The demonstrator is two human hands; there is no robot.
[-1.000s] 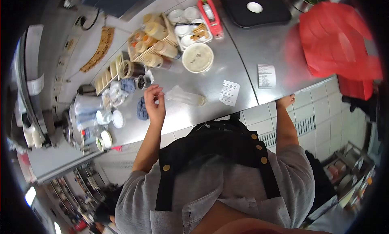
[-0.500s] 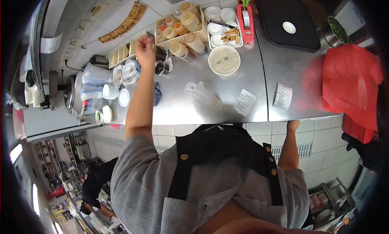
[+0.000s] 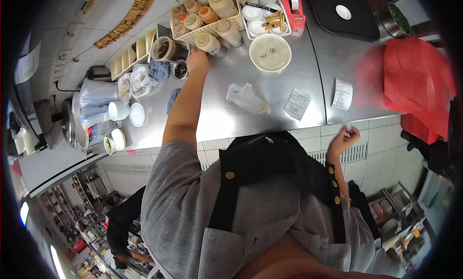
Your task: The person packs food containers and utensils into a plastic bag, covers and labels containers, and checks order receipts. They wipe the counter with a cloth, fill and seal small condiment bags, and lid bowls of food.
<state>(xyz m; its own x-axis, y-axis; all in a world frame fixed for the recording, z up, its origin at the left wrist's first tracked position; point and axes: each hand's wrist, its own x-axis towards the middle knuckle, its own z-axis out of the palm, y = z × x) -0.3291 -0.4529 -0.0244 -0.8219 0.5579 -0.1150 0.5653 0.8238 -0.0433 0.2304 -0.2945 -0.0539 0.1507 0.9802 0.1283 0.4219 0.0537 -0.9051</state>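
Observation:
My left hand (image 3: 197,61) reaches across the steel counter to the gap between a squeeze bottle of dark sauce (image 3: 210,45) and a small jar with dark contents (image 3: 179,69). Its fingers are bunched together, and what they hold, if anything, is hidden. Just beyond stands a larger tub of dark brown sauce (image 3: 169,50). Near the counter's front edge, my right hand (image 3: 344,138) hangs with loosely curled fingers that stay apart; nothing shows in them. A crumpled clear plastic bag (image 3: 247,99) and a printed receipt (image 3: 297,104) lie between the two hands.
A basket of sauce bottles (image 3: 207,34), a lidded round tub (image 3: 270,53) and a red tape dispenser (image 3: 293,13) line the back. Another receipt (image 3: 342,93) and a red bag (image 3: 418,86) lie right. Stacked cups (image 3: 118,111) stand left. A co-worker (image 3: 126,226) is behind.
My left hand has come down from beside the divided tray to the space by the squeeze bottles. My right hand has risen from below the counter edge into fuller view. The camera view has shifted.

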